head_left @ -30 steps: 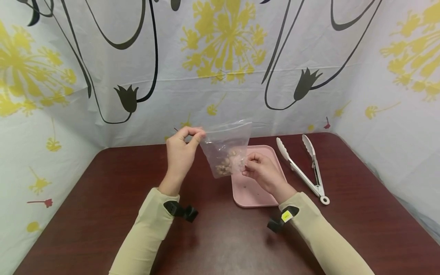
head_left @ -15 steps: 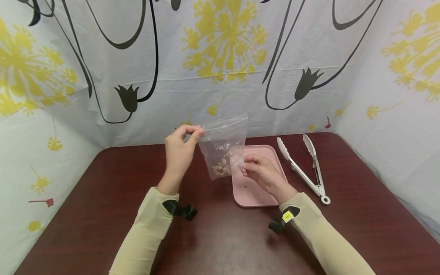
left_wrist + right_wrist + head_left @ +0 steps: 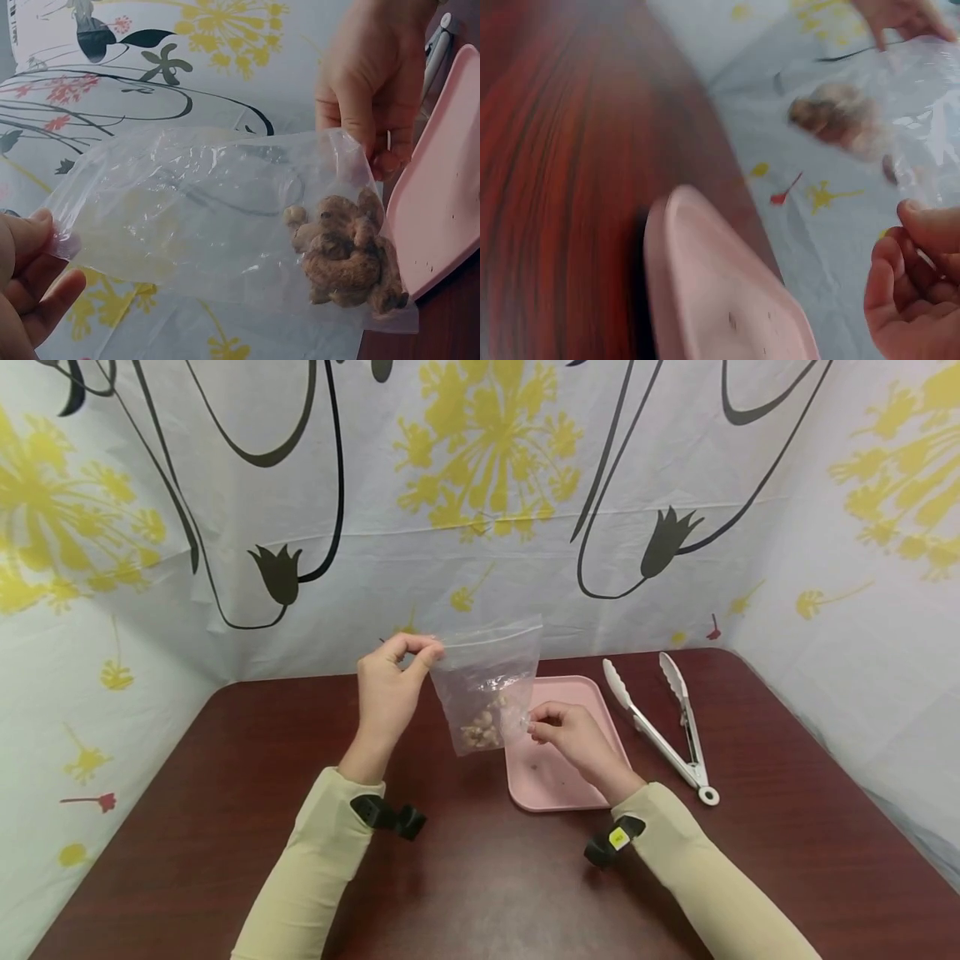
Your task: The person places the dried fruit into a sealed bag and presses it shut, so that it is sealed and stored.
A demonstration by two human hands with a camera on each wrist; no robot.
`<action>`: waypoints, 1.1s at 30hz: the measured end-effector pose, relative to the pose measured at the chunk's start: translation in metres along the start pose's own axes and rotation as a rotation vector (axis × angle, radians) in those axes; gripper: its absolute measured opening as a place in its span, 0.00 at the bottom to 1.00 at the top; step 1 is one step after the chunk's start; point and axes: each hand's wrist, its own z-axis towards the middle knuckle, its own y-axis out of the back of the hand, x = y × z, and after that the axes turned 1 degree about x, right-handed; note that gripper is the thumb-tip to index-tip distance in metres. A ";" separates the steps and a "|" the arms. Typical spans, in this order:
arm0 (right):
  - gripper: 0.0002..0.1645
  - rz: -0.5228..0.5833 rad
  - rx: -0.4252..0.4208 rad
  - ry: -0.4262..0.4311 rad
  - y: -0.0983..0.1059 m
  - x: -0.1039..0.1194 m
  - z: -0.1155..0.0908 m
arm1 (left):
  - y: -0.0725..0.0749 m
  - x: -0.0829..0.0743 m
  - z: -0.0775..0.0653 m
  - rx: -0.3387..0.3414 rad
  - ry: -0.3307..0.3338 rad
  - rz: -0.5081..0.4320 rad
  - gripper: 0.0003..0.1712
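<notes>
A clear zip bag (image 3: 486,672) hangs upright, slightly tilted, above the far part of the table. Several light-brown knobbly pieces (image 3: 346,251) lie bunched at its bottom; their kind is unclear. My left hand (image 3: 390,689) pinches the bag's upper left corner between thumb and fingers. Lower down, at the bag's right side edge, my right hand (image 3: 573,739) pinches the plastic with its fingertips. In the right wrist view the right thumb and fingers (image 3: 922,281) curl close to the bag, which is partly blurred there.
Behind and below the right hand lies a pink tray (image 3: 551,785) with small dark specks. White-tipped metal tongs (image 3: 667,752) lie spread to its right. A patterned cloth (image 3: 375,568) hangs along the back of the dark red table (image 3: 225,827).
The bag has shifted slightly left, and the pieces have settled toward its lower left. Both hands keep nearly the same places; the right fingertips have moved slightly left with the bag's edge.
</notes>
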 end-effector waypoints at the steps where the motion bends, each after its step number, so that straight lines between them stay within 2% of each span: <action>1: 0.05 -0.078 -0.009 0.032 0.000 0.000 0.000 | 0.001 0.000 0.000 0.005 -0.005 0.011 0.08; 5: 0.04 -0.303 -0.039 0.142 0.002 -0.001 0.000 | 0.003 0.002 0.001 0.027 -0.022 0.045 0.08; 11: 0.03 -0.437 -0.049 0.204 0.005 -0.004 -0.002 | 0.005 0.004 0.003 0.055 -0.027 0.079 0.09; 16: 0.05 -0.506 -0.052 0.235 0.007 -0.003 -0.003 | 0.005 0.004 0.005 0.073 -0.044 0.104 0.09; 22: 0.09 -0.560 -0.020 0.229 0.010 -0.005 -0.005 | 0.009 0.003 0.009 0.067 -0.062 0.162 0.09; 28: 0.09 -0.589 0.003 0.217 0.012 -0.006 -0.006 | 0.010 0.004 0.011 0.049 -0.119 0.176 0.08; 33: 0.09 -0.588 0.000 0.198 0.013 -0.005 -0.005 | 0.007 0.005 0.007 0.041 -0.185 0.150 0.07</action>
